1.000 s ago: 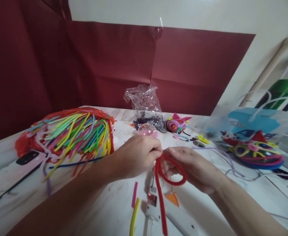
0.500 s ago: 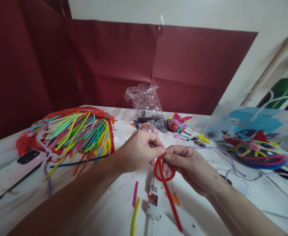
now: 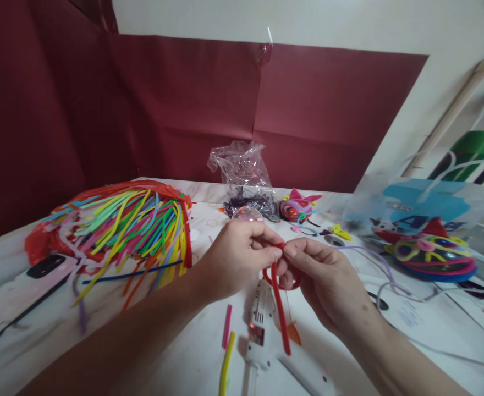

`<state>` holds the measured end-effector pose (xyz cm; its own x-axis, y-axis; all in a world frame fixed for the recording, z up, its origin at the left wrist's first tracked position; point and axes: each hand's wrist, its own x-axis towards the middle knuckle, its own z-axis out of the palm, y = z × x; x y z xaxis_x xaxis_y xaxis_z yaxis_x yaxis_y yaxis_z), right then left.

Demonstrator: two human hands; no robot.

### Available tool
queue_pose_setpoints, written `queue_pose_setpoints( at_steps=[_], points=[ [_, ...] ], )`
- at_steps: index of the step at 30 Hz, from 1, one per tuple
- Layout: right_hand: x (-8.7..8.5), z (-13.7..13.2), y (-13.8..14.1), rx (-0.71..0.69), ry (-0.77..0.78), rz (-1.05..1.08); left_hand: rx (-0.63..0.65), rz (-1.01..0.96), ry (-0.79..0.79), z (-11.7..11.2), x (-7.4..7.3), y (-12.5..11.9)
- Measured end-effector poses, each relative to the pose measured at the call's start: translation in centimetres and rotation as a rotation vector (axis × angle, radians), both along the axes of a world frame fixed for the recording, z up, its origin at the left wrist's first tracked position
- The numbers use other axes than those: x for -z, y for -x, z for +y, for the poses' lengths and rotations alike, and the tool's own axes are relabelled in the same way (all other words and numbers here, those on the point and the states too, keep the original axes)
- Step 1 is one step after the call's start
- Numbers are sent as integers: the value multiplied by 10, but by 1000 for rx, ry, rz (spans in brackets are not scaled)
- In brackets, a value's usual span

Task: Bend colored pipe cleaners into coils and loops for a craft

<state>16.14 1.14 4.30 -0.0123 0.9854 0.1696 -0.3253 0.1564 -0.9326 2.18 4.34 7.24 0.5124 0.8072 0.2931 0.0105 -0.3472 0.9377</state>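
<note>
A red pipe cleaner (image 3: 280,308) is pinched between both hands over the white table (image 3: 176,352). My left hand (image 3: 234,258) grips its top end with thumb and fingers closed. My right hand (image 3: 324,280) pinches the same spot from the right, and a small red loop curls under its fingers. The loose tail hangs down over a white glue gun (image 3: 258,335) lying on the table.
A red bag of several coloured pipe cleaners (image 3: 122,225) lies at the left beside a phone (image 3: 46,265). Behind the hands are a clear plastic bag (image 3: 244,176), a clear ball (image 3: 246,213) and a small pink coiled figure (image 3: 297,206). A coiled colourful mask (image 3: 432,256) sits right. Short pink and yellow pieces (image 3: 226,346) lie near.
The red loop has shrunk from a wide loop to a small one under my right fingers. The tail has swung and shortened. Both hands stayed together.
</note>
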Motion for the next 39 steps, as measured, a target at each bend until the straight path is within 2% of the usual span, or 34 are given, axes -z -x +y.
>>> queue_pose_setpoints(
  at_steps=[5, 9, 13, 17, 22, 25, 32, 36, 39],
  points=[
    [4, 0, 2, 17, -20, 55, -44, -60, 72, -4, 3, -5],
    [3, 1, 3, 30, -26, 82, 5, -61, 86, -6, 6, -6],
    [4, 1, 1, 25, -16, 49, -44, 36, -100, -4, 10, -4],
    [5, 3, -2, 57, -55, -109, -131, 190, -233, 1, 10, -2],
    [4, 2, -4, 294, -323, -419, -157, 309, -249, 1, 8, -1],
    [2, -1, -7, 317, -422, -631, -148, 349, -269, -1, 8, 0],
    [0, -1, -15, 204, -250, -706, -147, 337, -266, -2, 10, -3],
    [0, 2, -14, 215, -198, -665, -234, 298, -326, -1, 12, -4],
    [0, 4, -13, 172, -152, -631, -272, 390, -377, -2, 11, -5]
  ],
)
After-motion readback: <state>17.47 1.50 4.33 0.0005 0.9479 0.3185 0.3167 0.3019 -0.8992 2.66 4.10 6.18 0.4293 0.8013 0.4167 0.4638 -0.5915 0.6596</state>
